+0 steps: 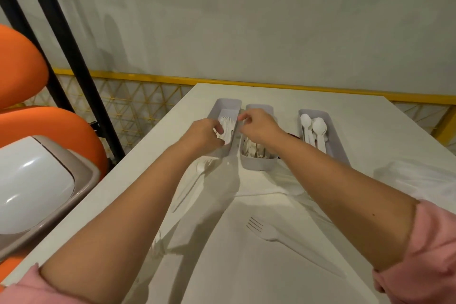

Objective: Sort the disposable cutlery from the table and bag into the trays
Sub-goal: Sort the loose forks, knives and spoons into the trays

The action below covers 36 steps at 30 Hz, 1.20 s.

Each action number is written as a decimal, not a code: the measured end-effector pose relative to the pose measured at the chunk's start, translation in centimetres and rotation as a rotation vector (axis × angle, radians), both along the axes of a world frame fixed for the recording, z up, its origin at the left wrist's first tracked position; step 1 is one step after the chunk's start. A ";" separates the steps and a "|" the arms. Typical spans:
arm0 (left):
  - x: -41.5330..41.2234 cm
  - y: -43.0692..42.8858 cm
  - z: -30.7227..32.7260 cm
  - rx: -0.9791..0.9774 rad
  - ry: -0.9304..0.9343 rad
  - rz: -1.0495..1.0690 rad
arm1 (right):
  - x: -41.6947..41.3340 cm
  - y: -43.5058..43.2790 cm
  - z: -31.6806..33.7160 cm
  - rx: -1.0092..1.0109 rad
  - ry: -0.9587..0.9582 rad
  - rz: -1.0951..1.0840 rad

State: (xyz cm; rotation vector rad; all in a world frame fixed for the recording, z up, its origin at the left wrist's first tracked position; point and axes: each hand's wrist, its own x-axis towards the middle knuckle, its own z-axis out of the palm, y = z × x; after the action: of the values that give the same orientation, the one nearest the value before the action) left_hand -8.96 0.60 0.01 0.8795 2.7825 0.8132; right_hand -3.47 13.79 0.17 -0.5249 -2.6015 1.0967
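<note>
Three grey trays stand side by side on the white table (370,131). The left tray (228,103) holds white forks (228,123). The middle tray (257,164) holds pale cutlery, partly hidden by my right wrist. The right tray (338,145) holds white spoons (318,128). My left hand (201,134) rests in the left tray with its fingers closed around the forks. My right hand (259,124) hovers over the gap between the left and middle trays, fingers pinched; whether it holds something is hidden. A loose white fork (269,231) lies near me, and more white cutlery (197,180) lies under my left forearm.
A clear plastic bag (417,177) lies at the table's right edge. A white and grey bin lid (37,187) and orange seats (22,69) stand to the left. A yellow mesh railing (138,103) runs behind the table, below a pale wall.
</note>
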 end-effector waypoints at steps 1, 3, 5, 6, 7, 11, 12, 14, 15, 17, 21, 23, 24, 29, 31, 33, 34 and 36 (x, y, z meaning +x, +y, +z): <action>-0.2 -1.1 0.3 -0.017 -0.010 -0.007 | 0.0 -0.7 0.1 0.007 0.020 0.027; -0.4 -3.2 0.8 -0.031 -0.066 -0.012 | 0.2 -2.2 0.1 0.027 0.040 0.096; -0.6 -5.2 0.8 -0.049 -0.110 -0.002 | 0.6 -3.8 -0.1 0.079 0.034 0.178; -0.7 -6.1 0.7 -0.069 -0.122 0.007 | 0.8 -4.6 -0.2 0.095 0.027 0.224; -0.8 -6.9 0.5 -0.091 -0.127 0.017 | 1.0 -5.3 -0.5 0.099 0.014 0.269; -1.0 -10.0 -0.6 -0.164 -0.133 0.092 | 1.7 -7.8 -2.1 0.163 -0.092 0.422; -1.0 -10.7 -0.9 -0.181 -0.139 0.108 | 1.8 -8.4 -2.6 0.206 -0.121 0.458; -0.9 -11.8 -1.4 -0.218 -0.144 0.132 | 1.8 -9.2 -3.6 0.282 -0.176 0.508; -0.8 -12.3 -1.5 -0.237 -0.147 0.138 | 1.9 -9.5 -4.1 0.302 -0.210 0.523; -0.5 -12.9 -1.9 -0.273 -0.143 0.113 | 2.0 -9.9 -5.0 0.341 -0.266 0.548; 0.5 -13.5 -2.6 -0.387 -0.134 -0.070 | 2.6 -9.6 -5.1 0.363 -0.272 0.496; 0.8 -13.6 -2.8 -0.423 -0.149 -0.149 | 2.9 -9.4 -4.7 0.350 -0.262 0.465; 0.9 -13.7 -2.9 -0.438 -0.158 -0.176 | 3.1 -9.2 -4.6 0.355 -0.278 0.445; 1.4 -13.9 -2.9 -0.441 -0.192 -0.232 | 3.8 -8.1 -4.8 0.348 -0.312 0.383; 1.4 -14.1 -3.0 -0.446 -0.202 -0.245 | 4.3 -8.0 -4.6 0.348 -0.331 0.354; 1.5 -14.2 -3.2 -0.450 -0.198 -0.261 | 4.5 -7.9 -4.5 0.366 -0.346 0.349; 1.6 -14.2 -3.2 -0.447 -0.190 -0.266 | 4.6 -8.0 -4.4 0.360 -0.342 0.343; 1.8 -14.1 -3.3 -0.440 -0.164 -0.264 | 4.7 -8.0 -4.3 0.326 -0.307 0.327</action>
State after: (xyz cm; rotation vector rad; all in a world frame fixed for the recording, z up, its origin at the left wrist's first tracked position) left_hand -7.18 -13.46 -3.25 1.0065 2.4804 0.2077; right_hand 1.26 5.78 -4.08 -0.2097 -3.1371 0.6887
